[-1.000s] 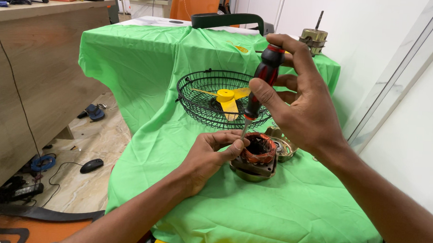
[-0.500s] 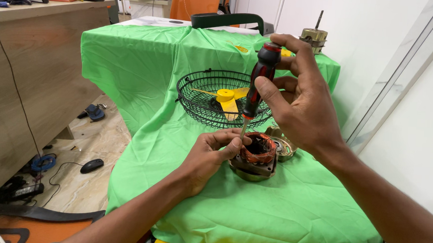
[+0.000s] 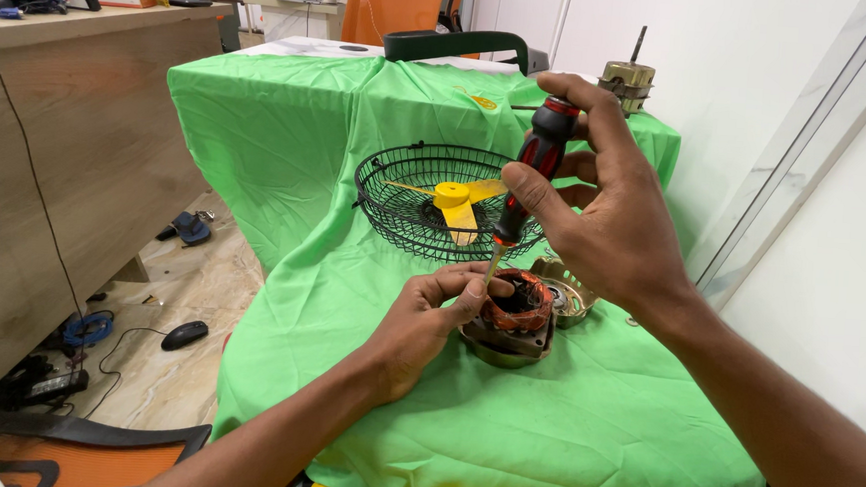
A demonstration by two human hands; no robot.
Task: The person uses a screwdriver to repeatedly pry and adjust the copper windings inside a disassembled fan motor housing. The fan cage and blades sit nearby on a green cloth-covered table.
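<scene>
Copper windings glow orange in the motor stator [image 3: 515,314], which sits on the green cloth [image 3: 542,431] of the bench, directly under the right hand [image 3: 605,219] and against the fingertips of the left hand [image 3: 426,318]. The right grip is pressed together around the red-and-black handle of a screwdriver [image 3: 525,174], thumb and fingers wrapped near the top, the shaft pointing down and slightly toward the left hand. Its tip stands at the near rim of the stator, just beside the left thumb; whether it is seated in a screw head I cannot tell. The left grip pinches the stator's edge, thumb and forefinger curled on its rim, steadying it.

Beyond the right grip lies a black wire fan guard [image 3: 436,199] with a yellow fan blade [image 3: 455,203] inside it. Just to the right of the stator, below the right wrist, rests a round metal motor cover [image 3: 565,292]. Farther back, past the right hand, stands a second small motor [image 3: 627,80] with its shaft up.

The step in hand looks like working a fastener on the stator housing. The next move calls for the tip kept square and firmly seated while the left grip stops the housing from turning or sliding on the loose cloth.
</scene>
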